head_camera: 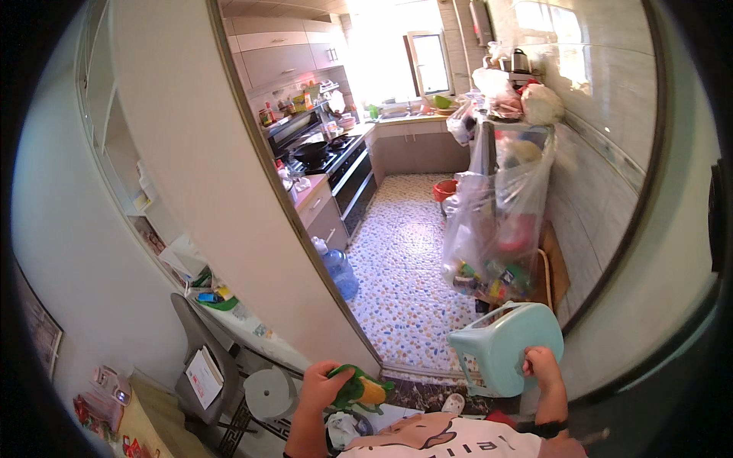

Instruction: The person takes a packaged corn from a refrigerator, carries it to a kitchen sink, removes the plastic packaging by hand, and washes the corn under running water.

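My left hand grips a soft-looking green and yellow item, perhaps cloth or plush; its exact kind is unclear. Just beneath it stands a bin with a white bag inside. My right hand has hold of a pale teal plastic stool at the middle of its seat. The stool is tipped on its side, its legs pointing left, in front of the kitchen doorway. The fingertips of that hand are hidden at the seat.
Beyond the door sill lies a pebble-patterned kitchen floor. A blue water jug stands by the left jamb. Bulging clear plastic bags hang on the right. A grey round stool and a chair stand left.
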The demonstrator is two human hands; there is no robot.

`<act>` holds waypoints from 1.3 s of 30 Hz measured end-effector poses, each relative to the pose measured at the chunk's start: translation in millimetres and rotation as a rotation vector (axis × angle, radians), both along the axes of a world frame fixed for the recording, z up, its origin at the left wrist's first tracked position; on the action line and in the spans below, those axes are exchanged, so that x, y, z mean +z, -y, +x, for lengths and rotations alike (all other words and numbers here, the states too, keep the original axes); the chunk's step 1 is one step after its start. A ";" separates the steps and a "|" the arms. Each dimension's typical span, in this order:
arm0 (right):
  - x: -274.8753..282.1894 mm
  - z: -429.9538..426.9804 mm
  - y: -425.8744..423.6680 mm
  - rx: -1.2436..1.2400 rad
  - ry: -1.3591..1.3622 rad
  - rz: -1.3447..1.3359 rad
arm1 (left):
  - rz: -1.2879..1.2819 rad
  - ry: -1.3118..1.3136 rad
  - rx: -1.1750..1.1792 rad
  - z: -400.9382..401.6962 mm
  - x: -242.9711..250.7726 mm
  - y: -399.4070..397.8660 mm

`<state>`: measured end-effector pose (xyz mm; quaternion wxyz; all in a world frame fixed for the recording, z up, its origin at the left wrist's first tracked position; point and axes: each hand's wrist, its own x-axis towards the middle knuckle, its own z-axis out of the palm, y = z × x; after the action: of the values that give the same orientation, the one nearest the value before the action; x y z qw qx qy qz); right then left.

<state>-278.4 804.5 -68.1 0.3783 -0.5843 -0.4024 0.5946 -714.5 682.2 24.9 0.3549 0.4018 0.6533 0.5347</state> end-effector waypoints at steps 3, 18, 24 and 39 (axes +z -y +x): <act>16.1 -20.9 -82.4 0.111 -0.075 0.010 | -0.035 0.002 -0.027 3.3 11.2 -64.9; 43.4 -147.5 -367.5 0.581 0.117 0.202 | 0.205 -0.259 -0.049 -62.5 3.8 -346.7; 35.8 -182.1 -463.9 0.604 0.150 0.139 | 0.198 -0.359 -0.130 -109.3 10.2 -463.0; -31.8 -298.6 -733.7 0.714 0.055 -0.133 | 0.048 -0.606 0.248 -242.7 -12.6 -638.7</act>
<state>-577.0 1538.2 -99.8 0.0971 -0.4462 -0.5516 0.6980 -957.2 1320.9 12.3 0.0671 0.4683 0.7602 0.4452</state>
